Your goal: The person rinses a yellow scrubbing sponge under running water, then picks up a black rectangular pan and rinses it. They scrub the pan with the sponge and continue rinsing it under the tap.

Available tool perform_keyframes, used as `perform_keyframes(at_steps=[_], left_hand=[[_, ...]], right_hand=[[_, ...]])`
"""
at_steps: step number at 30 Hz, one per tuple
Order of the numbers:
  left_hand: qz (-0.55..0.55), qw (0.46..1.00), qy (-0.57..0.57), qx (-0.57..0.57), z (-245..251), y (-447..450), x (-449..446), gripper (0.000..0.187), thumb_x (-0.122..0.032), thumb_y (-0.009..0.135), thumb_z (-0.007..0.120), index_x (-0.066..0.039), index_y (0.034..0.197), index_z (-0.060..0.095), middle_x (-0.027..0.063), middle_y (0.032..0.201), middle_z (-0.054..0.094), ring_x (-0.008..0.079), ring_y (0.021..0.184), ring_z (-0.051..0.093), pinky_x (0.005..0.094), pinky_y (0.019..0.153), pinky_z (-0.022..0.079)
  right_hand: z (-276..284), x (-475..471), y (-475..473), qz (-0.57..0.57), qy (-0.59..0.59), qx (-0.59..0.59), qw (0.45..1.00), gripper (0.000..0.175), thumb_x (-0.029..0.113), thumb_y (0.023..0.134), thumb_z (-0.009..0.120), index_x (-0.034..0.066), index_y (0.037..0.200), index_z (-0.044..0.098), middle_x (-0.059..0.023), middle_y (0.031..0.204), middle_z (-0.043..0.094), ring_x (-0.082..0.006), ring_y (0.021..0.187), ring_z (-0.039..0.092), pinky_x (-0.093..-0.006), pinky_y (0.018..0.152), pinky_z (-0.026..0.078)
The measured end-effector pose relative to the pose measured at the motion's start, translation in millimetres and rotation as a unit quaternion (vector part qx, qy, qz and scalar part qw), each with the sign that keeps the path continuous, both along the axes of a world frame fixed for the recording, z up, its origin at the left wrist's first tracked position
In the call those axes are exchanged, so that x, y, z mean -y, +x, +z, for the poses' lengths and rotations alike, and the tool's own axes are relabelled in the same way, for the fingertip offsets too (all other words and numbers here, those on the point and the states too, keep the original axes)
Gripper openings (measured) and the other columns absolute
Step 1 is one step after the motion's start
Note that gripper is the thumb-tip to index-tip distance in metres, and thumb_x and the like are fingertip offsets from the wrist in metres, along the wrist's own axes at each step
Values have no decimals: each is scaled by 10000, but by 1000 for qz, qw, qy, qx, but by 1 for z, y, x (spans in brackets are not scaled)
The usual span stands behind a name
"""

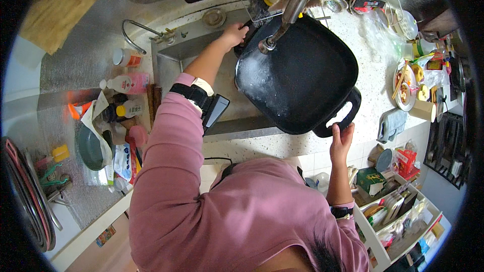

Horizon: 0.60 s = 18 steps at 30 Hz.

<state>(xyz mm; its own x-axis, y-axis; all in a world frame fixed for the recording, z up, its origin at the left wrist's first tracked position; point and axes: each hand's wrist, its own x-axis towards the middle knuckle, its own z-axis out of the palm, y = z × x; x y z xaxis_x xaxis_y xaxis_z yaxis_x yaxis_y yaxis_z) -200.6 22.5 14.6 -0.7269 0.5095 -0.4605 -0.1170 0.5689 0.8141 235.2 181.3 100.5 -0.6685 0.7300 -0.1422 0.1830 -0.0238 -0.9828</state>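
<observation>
A square black pan [310, 71] is held tilted over the right part of the metal sink [168, 71]. My left hand [235, 36] grips the pan's far-left handle. At the near right, my right hand [342, 141] holds the other black loop handle [353, 109], its thumb and fingers around the handle's lower edge. Above the pan hangs a metal faucet [267, 44] with cloth wrapped about its upper part. Water runs from it and splashes white on the pan's left side.
Bottles [130, 83] stand left of the sink, near a second curved tap [132, 36]. On the right counter are a plate of food with chopsticks [404, 87] and a grey-blue cloth [392, 124]. An open drawer [397, 215] lies at the lower right.
</observation>
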Motion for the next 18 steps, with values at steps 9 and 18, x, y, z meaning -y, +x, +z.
perform_keyframes(at_steps=[9,18], left_hand=[[-37,999,23,24,-24,-4,-27,243,-294,904,521,-60,914,584,14,719,543,138,656,485,303,627,397],[-109,994,7,17,-26,-10,-39,268,-328,893,535,-67,874,591,25,705,555,147,636,499,307,616,408]], right_hand=[[24,22,8,-30,-9,-5,999,297,2,825,618,35,1046,423,-58,917,526,-137,857,508,-270,782,423],[40,29,8,-63,-53,-4,997,330,35,825,626,35,1104,450,-41,914,539,-125,840,514,-261,746,434]])
